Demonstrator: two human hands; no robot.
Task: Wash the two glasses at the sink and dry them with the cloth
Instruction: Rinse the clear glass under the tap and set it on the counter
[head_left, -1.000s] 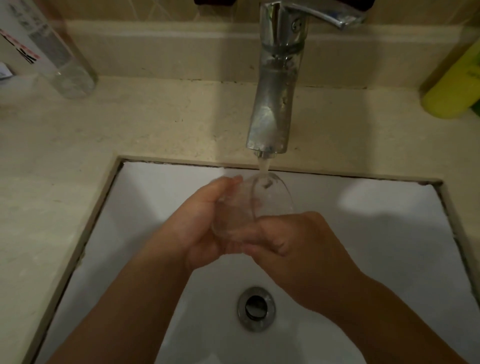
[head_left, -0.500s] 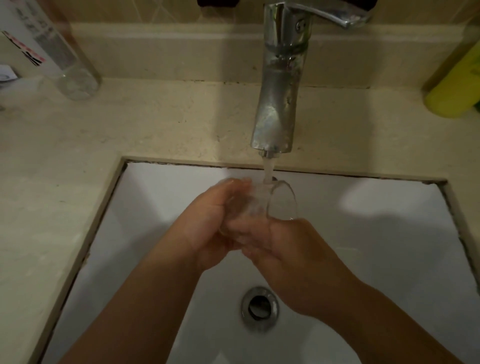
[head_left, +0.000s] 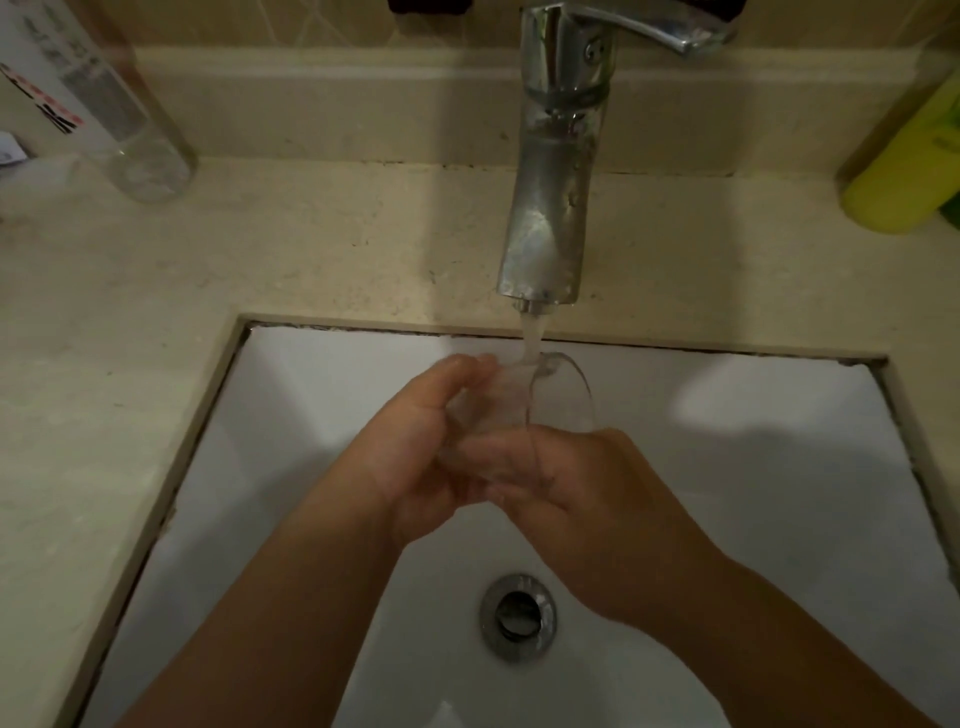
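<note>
Both clamped on clear drinking glass (head_left: 540, 405): left hand (head_left: 415, 457), right hand (head_left: 587, 509); chrome tap (head_left: 550, 208) above, round drain (head_left: 518, 616) below; barely shifted since earlier.

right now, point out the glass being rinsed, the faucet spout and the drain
glass (head_left: 563, 397), head view, on its clear wall near the rim, above the right hand
faucet spout (head_left: 545, 228), head view, on the middle of the chrome spout
drain (head_left: 518, 617), head view, on the metal ring at the basin bottom
</note>
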